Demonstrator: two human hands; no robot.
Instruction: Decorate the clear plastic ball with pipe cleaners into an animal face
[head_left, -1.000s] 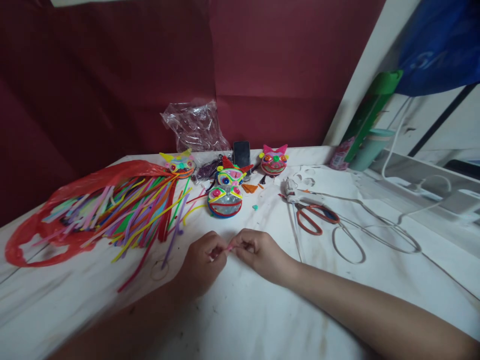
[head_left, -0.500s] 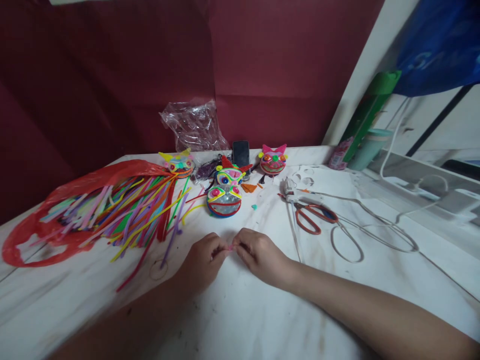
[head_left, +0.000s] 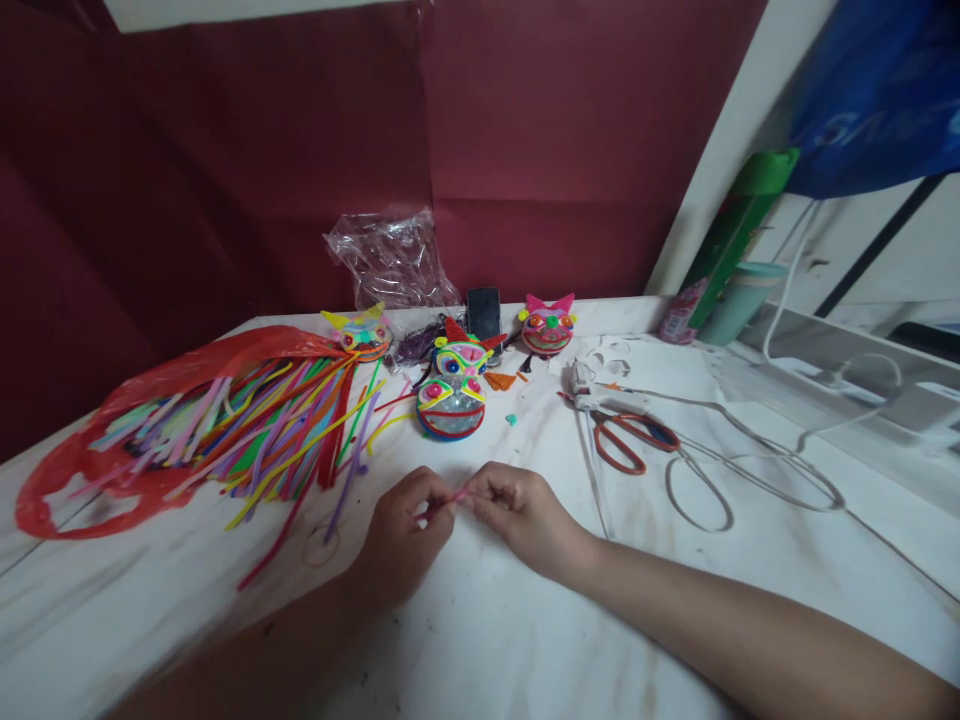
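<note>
My left hand (head_left: pixel 411 525) and my right hand (head_left: pixel 517 512) meet fingertip to fingertip above the table. Pinched between them is a short pink pipe cleaner (head_left: pixel 460 494), mostly covered by my fingers. Both hands are closed on it. Just beyond them stands a lion-head ornament (head_left: pixel 451 405) with a silvery mouth, red rim and pink and blue eyes. Two similar heads sit farther back: a yellow-eared one (head_left: pixel 361 333) on the left and a pink-eared one (head_left: pixel 548 325) on the right.
Many coloured pipe cleaners (head_left: pixel 262 430) spill from a red plastic bag (head_left: pixel 45 495) at left. Red-handled scissors (head_left: pixel 621 455), a white glue gun (head_left: pixel 583 385) and its looping cord (head_left: pixel 810 492) lie at right. A phone (head_left: pixel 484 312) and clear plastic bag (head_left: pixel 394 255) are at the back.
The fingers of my right hand have shifted and opened out slightly around the pink pipe cleaner. The whole view has moved a little; the objects on the table stay in place.
</note>
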